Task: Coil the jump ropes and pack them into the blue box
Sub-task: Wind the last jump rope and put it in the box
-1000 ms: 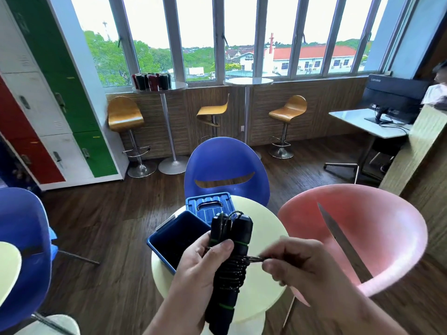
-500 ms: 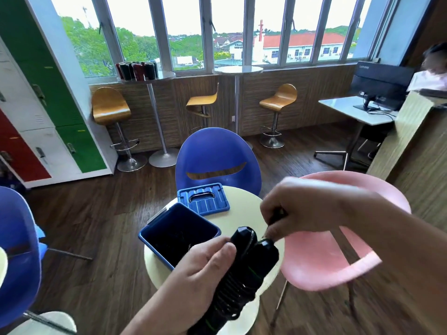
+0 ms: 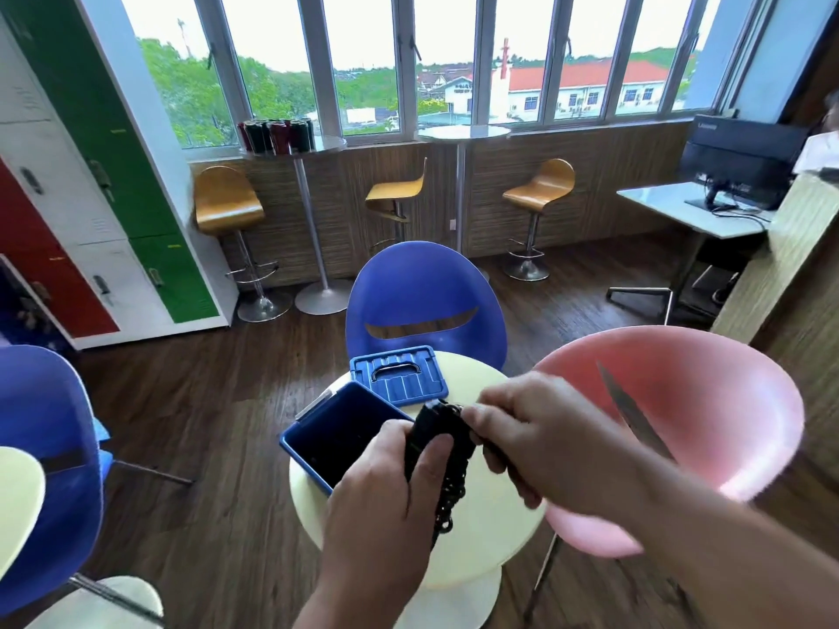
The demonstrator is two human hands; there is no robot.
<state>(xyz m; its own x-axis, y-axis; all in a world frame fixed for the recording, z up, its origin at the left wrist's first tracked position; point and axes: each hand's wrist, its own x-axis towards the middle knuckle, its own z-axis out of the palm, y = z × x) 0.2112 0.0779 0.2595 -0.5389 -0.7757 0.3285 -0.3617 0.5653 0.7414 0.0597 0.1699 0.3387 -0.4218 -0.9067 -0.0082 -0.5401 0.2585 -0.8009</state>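
Observation:
A black jump rope (image 3: pixel 438 435), its two handles side by side with cord wound round them, is held over the small round pale-yellow table (image 3: pixel 495 533). My left hand (image 3: pixel 386 497) grips the handles from the left, thumb across them. My right hand (image 3: pixel 531 442) pinches the cord at the top of the handles. A loop of cord hangs below the bundle. The open blue box (image 3: pixel 318 451) stands on the table just left of my hands; nothing shows in the visible part of its dark inside. Its blue lid (image 3: pixel 398 373) lies flat behind it.
A blue chair (image 3: pixel 424 297) stands behind the table and a pink chair (image 3: pixel 708 415) to the right. Another blue chair (image 3: pixel 45 447) is at the left. Bar stools, tall tables, lockers and a desk with a monitor line the walls. Dark wood floor lies around.
My right hand swung up and over the handles, then came back down onto their top, carrying the cord round the bundle. My left hand kept its grip; the bundle tilted slightly.

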